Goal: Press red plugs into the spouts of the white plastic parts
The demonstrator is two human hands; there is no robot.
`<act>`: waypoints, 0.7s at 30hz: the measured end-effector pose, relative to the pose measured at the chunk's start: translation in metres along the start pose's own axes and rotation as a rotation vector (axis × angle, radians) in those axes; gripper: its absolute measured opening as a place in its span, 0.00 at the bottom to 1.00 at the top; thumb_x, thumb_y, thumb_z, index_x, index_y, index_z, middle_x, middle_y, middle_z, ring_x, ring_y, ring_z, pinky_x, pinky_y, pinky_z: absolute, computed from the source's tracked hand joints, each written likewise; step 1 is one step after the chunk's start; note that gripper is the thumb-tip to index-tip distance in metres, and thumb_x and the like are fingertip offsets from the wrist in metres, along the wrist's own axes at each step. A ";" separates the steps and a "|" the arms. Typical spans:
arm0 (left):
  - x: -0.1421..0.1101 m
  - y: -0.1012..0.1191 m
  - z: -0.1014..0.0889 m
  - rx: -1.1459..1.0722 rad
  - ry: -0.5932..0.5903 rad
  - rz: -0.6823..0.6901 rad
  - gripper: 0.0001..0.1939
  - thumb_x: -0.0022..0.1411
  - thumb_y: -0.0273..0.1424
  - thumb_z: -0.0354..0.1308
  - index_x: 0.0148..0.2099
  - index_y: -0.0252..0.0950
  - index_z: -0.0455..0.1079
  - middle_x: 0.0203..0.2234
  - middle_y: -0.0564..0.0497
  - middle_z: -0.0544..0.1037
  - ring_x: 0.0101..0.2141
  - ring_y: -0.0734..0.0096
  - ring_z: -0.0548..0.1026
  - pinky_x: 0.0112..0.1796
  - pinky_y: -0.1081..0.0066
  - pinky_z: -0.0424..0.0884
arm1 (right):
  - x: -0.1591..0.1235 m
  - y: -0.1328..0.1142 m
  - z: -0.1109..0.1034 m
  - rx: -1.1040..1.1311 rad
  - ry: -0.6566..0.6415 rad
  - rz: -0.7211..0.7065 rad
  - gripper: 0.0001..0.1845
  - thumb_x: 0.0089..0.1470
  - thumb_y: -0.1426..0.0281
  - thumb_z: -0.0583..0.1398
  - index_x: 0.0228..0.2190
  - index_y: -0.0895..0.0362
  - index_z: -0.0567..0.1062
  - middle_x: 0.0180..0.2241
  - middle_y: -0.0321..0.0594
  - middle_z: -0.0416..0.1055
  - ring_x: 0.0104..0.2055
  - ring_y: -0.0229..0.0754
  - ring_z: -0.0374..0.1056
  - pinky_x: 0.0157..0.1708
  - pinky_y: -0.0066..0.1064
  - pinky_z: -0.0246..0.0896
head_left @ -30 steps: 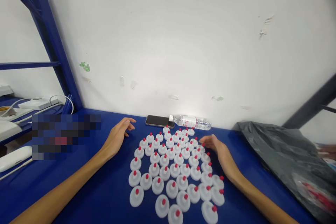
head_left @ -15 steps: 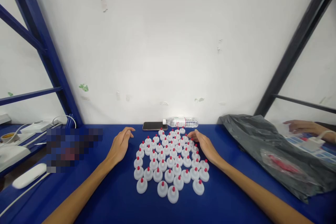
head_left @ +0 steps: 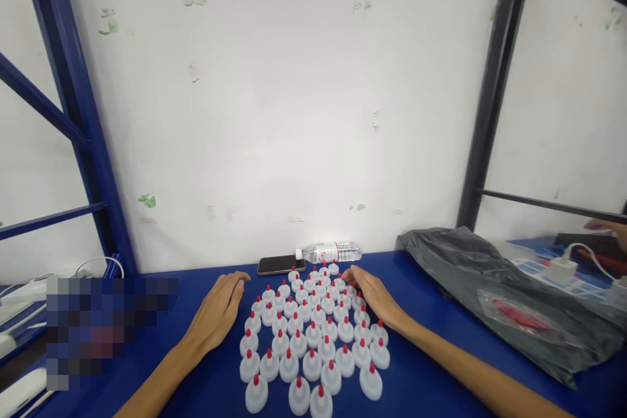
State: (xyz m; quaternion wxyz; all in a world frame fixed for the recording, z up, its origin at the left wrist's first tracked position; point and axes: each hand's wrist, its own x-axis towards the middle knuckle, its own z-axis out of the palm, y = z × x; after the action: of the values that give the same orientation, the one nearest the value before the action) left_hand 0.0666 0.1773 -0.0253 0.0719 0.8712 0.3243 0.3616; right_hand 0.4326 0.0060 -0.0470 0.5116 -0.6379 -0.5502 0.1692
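Note:
Several small white translucent plastic bottles (head_left: 313, 334) with red tips stand upright in a cluster on the blue table. To the left of them, my left hand (head_left: 219, 307) lies palm down on the tabletop, apart from the bottles, its fingers stretched forward and nothing held. My right hand (head_left: 372, 294) rests along the far right side of the cluster, with its fingers loosely extended beside the nearest bottles. Its fingertips partly hide some bottles; whether they touch them I cannot tell. No bottle is visibly gripped.
Behind the cluster lie a phone (head_left: 281, 264) and a clear water bottle (head_left: 333, 252) against the wall. A grey plastic bag (head_left: 490, 287) with a red item in clear wrap (head_left: 522, 315) sits on the right. White cables and devices (head_left: 24, 294) are at left. Another person's hand (head_left: 607, 227) shows far right.
The view has tilted up and turned slightly right, so the table sits lower in the picture. My hands stay on either side of the bottles. The other person's hand is now less in view.

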 end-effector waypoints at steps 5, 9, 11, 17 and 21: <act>0.003 0.006 -0.003 0.015 -0.002 0.004 0.26 0.76 0.46 0.44 0.32 0.42 0.75 0.38 0.48 0.80 0.42 0.58 0.77 0.45 0.60 0.74 | 0.000 -0.001 -0.002 -0.041 -0.015 -0.007 0.19 0.68 0.59 0.63 0.56 0.55 0.75 0.57 0.45 0.73 0.53 0.48 0.74 0.53 0.47 0.74; 0.005 0.005 -0.005 0.036 0.024 -0.034 0.31 0.73 0.44 0.46 0.16 0.41 0.63 0.42 0.47 0.81 0.43 0.59 0.77 0.43 0.63 0.71 | 0.000 -0.001 -0.002 -0.069 -0.033 -0.006 0.19 0.68 0.59 0.63 0.55 0.55 0.75 0.57 0.45 0.74 0.53 0.48 0.74 0.52 0.47 0.74; 0.006 0.002 -0.006 0.050 0.049 -0.058 0.28 0.69 0.39 0.47 0.15 0.41 0.61 0.41 0.47 0.82 0.41 0.60 0.78 0.42 0.64 0.71 | 0.000 -0.001 -0.003 -0.077 -0.038 -0.008 0.19 0.68 0.59 0.63 0.55 0.55 0.75 0.56 0.45 0.74 0.53 0.48 0.74 0.52 0.47 0.74; 0.004 -0.001 -0.010 0.094 0.083 -0.109 0.26 0.65 0.34 0.46 0.15 0.41 0.65 0.45 0.48 0.84 0.35 0.64 0.80 0.40 0.64 0.71 | -0.002 -0.002 -0.004 -0.080 -0.041 -0.019 0.19 0.69 0.59 0.63 0.55 0.55 0.75 0.57 0.45 0.74 0.53 0.48 0.74 0.53 0.47 0.73; 0.004 0.003 -0.011 0.095 0.063 -0.093 0.30 0.71 0.40 0.43 0.18 0.41 0.72 0.39 0.48 0.84 0.34 0.64 0.81 0.39 0.65 0.72 | -0.002 -0.003 -0.004 -0.085 -0.047 -0.024 0.19 0.69 0.59 0.63 0.55 0.55 0.75 0.57 0.45 0.73 0.53 0.48 0.74 0.53 0.47 0.73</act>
State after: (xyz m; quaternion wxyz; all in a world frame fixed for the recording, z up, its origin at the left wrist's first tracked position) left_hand 0.0628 0.1760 -0.0136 0.0368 0.8458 0.3833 0.3693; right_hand 0.4334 0.0020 -0.0434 0.4731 -0.6482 -0.5763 0.1544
